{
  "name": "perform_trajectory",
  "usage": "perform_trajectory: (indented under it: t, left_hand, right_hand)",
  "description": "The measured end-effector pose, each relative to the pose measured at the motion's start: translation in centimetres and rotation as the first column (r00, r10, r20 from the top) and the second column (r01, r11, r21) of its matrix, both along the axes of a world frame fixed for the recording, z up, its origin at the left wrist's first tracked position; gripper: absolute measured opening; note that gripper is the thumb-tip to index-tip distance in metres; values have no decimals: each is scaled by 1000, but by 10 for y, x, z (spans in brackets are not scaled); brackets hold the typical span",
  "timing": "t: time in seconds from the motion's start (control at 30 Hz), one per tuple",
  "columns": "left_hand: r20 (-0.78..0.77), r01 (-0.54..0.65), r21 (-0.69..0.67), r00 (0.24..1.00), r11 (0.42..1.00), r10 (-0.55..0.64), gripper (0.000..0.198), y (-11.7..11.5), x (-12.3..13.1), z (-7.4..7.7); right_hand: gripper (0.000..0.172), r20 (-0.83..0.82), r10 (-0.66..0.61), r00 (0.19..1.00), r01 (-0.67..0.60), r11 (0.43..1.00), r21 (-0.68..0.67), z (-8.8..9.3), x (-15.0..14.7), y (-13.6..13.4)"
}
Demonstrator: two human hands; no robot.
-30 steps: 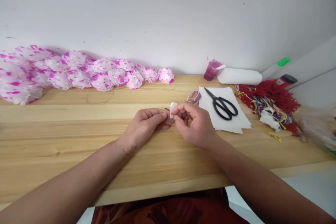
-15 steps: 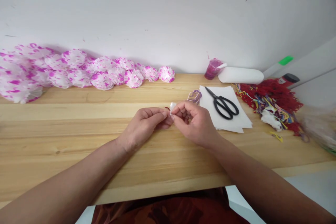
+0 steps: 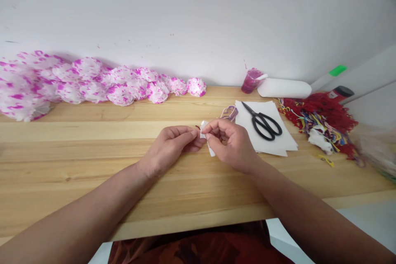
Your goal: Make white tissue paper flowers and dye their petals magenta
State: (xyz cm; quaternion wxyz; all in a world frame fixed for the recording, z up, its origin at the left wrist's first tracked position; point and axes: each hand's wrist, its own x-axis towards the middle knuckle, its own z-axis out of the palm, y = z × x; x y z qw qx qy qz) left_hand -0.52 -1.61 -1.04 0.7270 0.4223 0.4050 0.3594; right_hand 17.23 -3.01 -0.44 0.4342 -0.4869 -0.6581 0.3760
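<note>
My left hand (image 3: 177, 140) is closed in a pinch, and a short dark red strand (image 3: 197, 127) sticks up at its fingertips. Pinched in my right hand (image 3: 230, 142) is a small folded piece of white paper (image 3: 211, 151), which shows above and below my thumb. The fingertips of both hands almost meet over the wooden table (image 3: 185, 189); my fingers hide most of the strand and part of the paper. Right of my hands, black-handled scissors (image 3: 264, 123) lie on a stack of white sheets (image 3: 278, 143). Loops of pale purple and pink yarn (image 3: 229, 112) lie beside the stack.
White paper pompoms with magenta spots (image 3: 120, 86) line the wall at the left. Along the back right are a cup of purple liquid (image 3: 250, 81), a white roll (image 3: 284, 88), a heap of red yarn (image 3: 331, 111) and a black-lidded jar (image 3: 341, 92).
My right fingers have shifted slightly on the white paper. More of it now shows, with a strip hanging below my thumb. My left hand has barely moved.
</note>
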Motion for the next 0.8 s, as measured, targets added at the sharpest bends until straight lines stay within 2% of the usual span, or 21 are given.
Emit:
perform_trajectory:
  t: [0.2,0.4,0.8]
  left_hand:
    - [11,-13,-16,1000,1000,14,22,0,1,-1]
    - [-7,8,52,1000,999,-7,21,-1,-2,-5]
    - [-37,17,55,999,998,-15,20,0,-3,-5]
  right_hand:
    - [11,-8,0,1000,0,1000,13,-2,0,1]
    - [7,32,-12,999,11,1000,21,-2,-1,1]
    - [11,32,23,999,-23,1000,20,-2,1,1]
